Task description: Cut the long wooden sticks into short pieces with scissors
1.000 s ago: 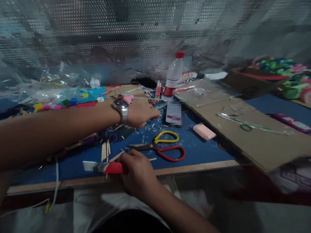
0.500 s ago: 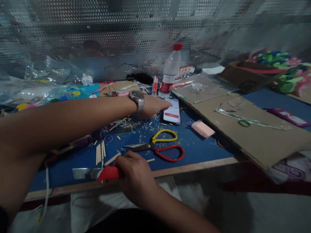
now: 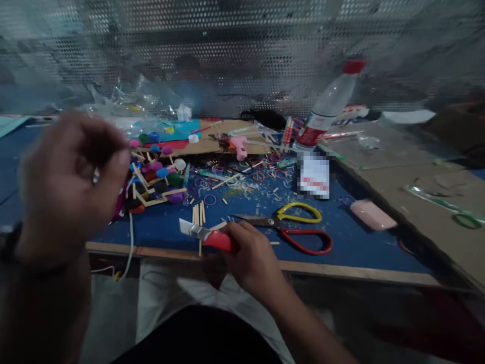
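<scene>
My right hand is wrapped round the red handle of a utility knife, its wide blade pointing left over the table's front part. Just beyond the blade lie several short wooden sticks. Scissors with one yellow and one red handle rest right behind my right hand. My left hand is raised at the left, blurred, its fingers curled; whether anything is in them cannot be made out. A phone with a lit, pixelated screen lies beyond the scissors.
Coloured pompoms and sticks are heaped left of centre. Behind are a pink glue gun, plastic bags and a bottle with a red cap. A pink block and cardboard lie at the right.
My left hand has left the phone and come back to the left side, uncovering the pompoms. My right hand still holds the knife. The view has turned left.
</scene>
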A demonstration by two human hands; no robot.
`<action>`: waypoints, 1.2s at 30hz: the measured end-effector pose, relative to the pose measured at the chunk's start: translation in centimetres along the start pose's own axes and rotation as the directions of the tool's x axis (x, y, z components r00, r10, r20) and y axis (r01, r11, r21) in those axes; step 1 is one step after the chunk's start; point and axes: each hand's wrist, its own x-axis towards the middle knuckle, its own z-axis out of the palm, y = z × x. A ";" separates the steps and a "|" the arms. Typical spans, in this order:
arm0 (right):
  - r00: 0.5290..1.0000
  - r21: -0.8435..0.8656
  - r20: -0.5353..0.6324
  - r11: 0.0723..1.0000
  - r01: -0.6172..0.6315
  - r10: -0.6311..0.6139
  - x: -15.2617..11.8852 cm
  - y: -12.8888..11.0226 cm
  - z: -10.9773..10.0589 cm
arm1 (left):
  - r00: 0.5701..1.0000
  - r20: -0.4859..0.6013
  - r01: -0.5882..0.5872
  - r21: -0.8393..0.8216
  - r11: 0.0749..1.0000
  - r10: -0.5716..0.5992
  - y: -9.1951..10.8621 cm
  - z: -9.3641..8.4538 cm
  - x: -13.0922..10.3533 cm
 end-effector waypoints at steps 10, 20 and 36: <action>1.000 -0.008 -0.004 1.000 -0.018 0.018 -0.1 0.1 0.1 | 0.915 0.342 -0.194 -0.094 0.976 0.215 -0.7 6.5 -13.4; 1.000 0.004 -0.027 1.000 -0.013 0.013 0.0 0.0 0.2 | 0.879 0.360 -0.289 -0.117 0.950 0.312 -2.1 6.3 -11.0; 0.999 -0.007 -0.035 1.000 -0.022 0.022 -0.1 0.1 0.3 | 0.984 0.174 -0.054 0.170 0.984 0.023 -3.4 4.1 -11.2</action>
